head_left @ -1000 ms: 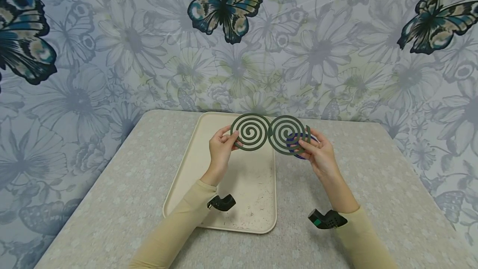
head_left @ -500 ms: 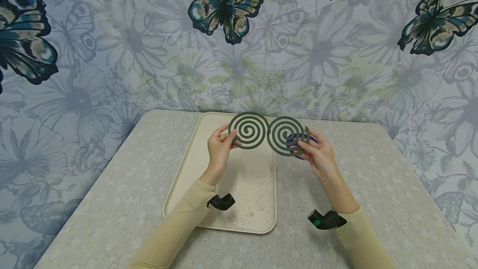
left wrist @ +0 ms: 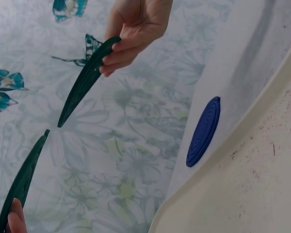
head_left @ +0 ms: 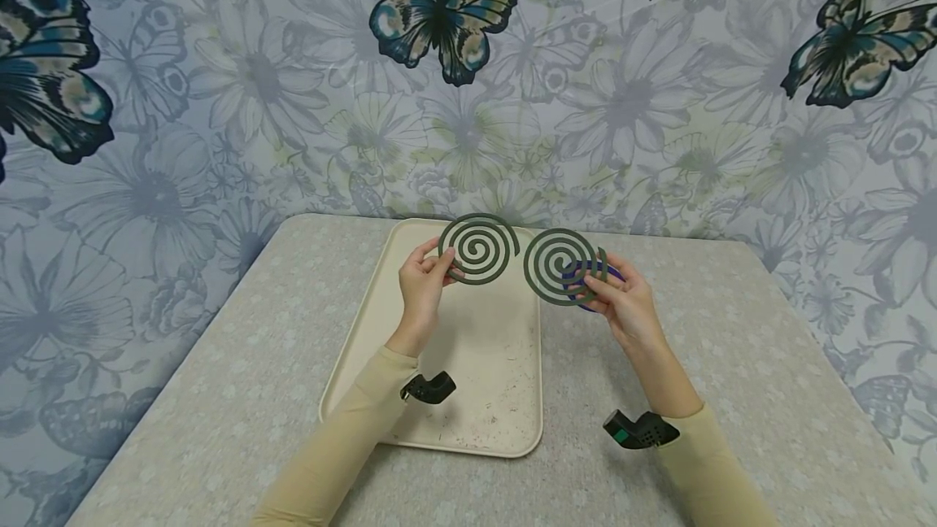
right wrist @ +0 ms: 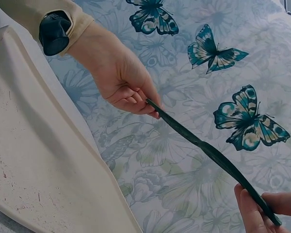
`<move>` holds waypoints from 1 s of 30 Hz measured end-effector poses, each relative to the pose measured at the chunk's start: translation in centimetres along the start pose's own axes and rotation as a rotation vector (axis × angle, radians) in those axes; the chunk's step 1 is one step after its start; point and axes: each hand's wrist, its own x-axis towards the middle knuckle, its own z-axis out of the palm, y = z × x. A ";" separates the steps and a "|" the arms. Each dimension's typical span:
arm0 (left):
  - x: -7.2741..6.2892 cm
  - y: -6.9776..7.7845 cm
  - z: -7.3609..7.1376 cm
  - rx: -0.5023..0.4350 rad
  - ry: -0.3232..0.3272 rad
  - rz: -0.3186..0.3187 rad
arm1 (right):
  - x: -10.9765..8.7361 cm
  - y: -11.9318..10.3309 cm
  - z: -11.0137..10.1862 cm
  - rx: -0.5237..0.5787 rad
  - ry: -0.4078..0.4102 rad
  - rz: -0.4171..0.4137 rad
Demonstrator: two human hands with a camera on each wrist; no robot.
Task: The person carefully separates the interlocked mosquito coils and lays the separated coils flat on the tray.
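Observation:
Two green mosquito coils are held up in the air, side by side. My left hand (head_left: 422, 291) pinches the left coil (head_left: 477, 250) by its outer left edge, thumb in front. With thumb and fingers, my right hand (head_left: 631, 303) grips the right coil (head_left: 560, 265) at its lower right edge. In the head view a narrow gap lies between the coils. The left wrist view shows both coils nearly edge-on, tips close but apart. A blue coil (left wrist: 203, 132) lies on the table beyond the tray's edge; in the head view it is partly hidden behind the right coil and hand.
A cream tray (head_left: 505, 364) with small dark crumbs lies beneath the left hand, on a grey patterned table (head_left: 695, 291). Behind the table hangs a floral butterfly backdrop (head_left: 468, 137). Each wrist carries a black camera (head_left: 641, 431).
The left hand has moved left and slightly up with its coil. The coils met or overlapped in the view before and now stand apart. The right hand has hardly moved.

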 end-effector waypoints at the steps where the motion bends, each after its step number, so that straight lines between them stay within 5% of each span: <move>1: 0.2 -0.1 -0.1 -0.003 0.006 0.000 | 0.0 0.0 0.0 0.002 -0.001 0.000; 9: 1.4 -1.3 -1.0 -0.023 0.050 0.003 | 0.1 0.2 0.0 0.005 0.000 0.010; 19: 3.1 -3.5 -2.3 0.068 0.120 0.039 | 0.1 0.3 0.1 -0.040 0.008 0.023; 30: 4.6 -6.4 -4.5 0.145 0.201 0.009 | 0.2 0.4 0.0 -0.057 0.026 0.033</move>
